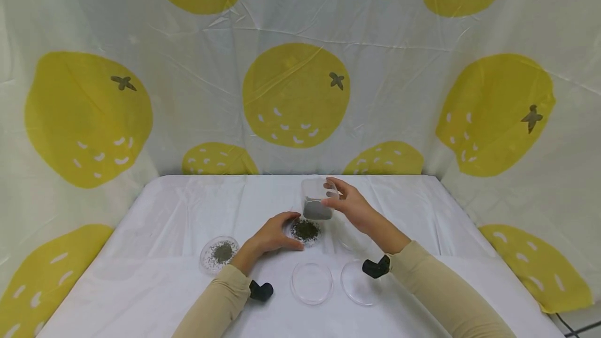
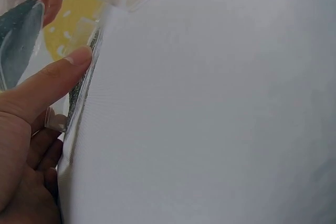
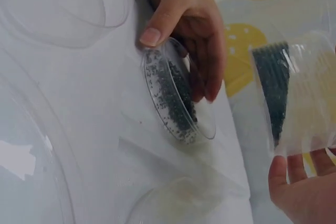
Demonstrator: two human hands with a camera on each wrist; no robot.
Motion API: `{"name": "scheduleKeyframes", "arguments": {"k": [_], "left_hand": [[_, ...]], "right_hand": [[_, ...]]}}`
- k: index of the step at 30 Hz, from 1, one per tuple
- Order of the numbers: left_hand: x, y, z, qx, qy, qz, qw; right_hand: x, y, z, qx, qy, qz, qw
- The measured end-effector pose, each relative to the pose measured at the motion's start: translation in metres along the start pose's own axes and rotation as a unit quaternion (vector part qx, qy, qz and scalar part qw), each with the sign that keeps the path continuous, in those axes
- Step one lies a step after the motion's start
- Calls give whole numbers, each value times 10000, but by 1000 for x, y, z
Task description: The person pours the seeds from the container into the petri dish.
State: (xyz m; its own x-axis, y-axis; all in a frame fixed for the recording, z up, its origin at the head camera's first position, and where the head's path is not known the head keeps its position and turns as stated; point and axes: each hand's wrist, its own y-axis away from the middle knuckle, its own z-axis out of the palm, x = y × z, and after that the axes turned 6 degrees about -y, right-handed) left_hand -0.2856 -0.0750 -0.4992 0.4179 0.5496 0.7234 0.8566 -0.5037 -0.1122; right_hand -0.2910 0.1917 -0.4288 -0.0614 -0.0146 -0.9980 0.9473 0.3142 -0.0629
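Observation:
My left hand holds a clear petri dish by its rim, thumb on the near side and fingers on the far side. Dark granules are heaped in the middle of this dish, with loose grains scattered round the heap. My right hand grips a clear plastic container from its right side, up above the dish. Dark granular material fills the lower part of the container, its surface slanting in the right wrist view. The left wrist view shows my left thumb against the dish edge.
Left of my left hand stands another petri dish with a smaller heap of dark grains. Two clear round dishes lie nearer to me on the white-covered table. Another faint clear dish shows below my right hand. A lemon-print curtain hangs behind.

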Motion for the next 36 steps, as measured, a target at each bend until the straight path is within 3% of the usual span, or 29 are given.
{"name": "scheduleKeyframes", "arguments": {"k": [3,7,19,36], "left_hand": [[1,1,-1,-23,-3,22,10000],[1,1,-1,-33,1,-9,10000],[-2,-1,0,13,43,159,9999],[-2,1,-1,-57,-72,195,9998]], "right_hand": [[-1,2,-1,-88,-507,86,9986],[-3,4,-2,-162,-622,82,9979],[-5,3,-22,15,-453,-197,9988],[-8,28,-64,274,150,-322,9990]]}}
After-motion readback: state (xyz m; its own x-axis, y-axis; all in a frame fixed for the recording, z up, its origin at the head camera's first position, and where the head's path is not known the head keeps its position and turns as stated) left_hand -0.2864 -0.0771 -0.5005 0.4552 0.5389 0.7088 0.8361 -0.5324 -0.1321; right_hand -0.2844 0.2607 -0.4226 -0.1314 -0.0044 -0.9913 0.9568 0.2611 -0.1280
